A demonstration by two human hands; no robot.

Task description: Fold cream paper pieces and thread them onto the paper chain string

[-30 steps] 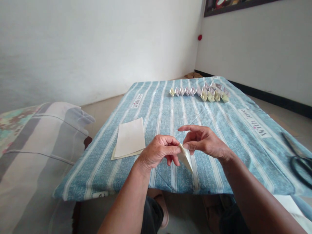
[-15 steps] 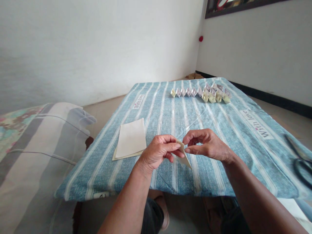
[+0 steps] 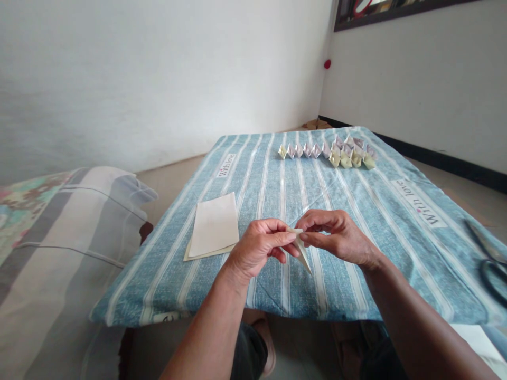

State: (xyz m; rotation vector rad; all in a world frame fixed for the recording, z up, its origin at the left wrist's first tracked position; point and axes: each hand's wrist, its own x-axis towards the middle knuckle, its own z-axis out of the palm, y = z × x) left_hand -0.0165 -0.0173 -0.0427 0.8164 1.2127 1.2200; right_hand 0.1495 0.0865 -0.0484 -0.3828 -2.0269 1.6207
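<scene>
At the bottom of the frame both forearms rise toward the centre, where the left hand and the right hand meet over the near part of the striped blue cloth. Between them is a small folded piece of cream paper, pinched at its upper end by the thumb and fingers of both hands; each hand is closed on that paper and on nothing else. The paper's long axis slants from the pinch down and to the right, so its free pointed tip hangs below the right hand's fingers, just above the cloth (whether it touches the cloth cannot be told). The two hands grip the same short upper edge, so neither is clearly nearer. Left of centre, near the left hand, a small stack of flat paper sheets lies on the cloth. At the right edge of the frame lie dark scissors, well apart from the hands. Toward the upper middle, a row of finished folded pieces sits along the far side.
</scene>
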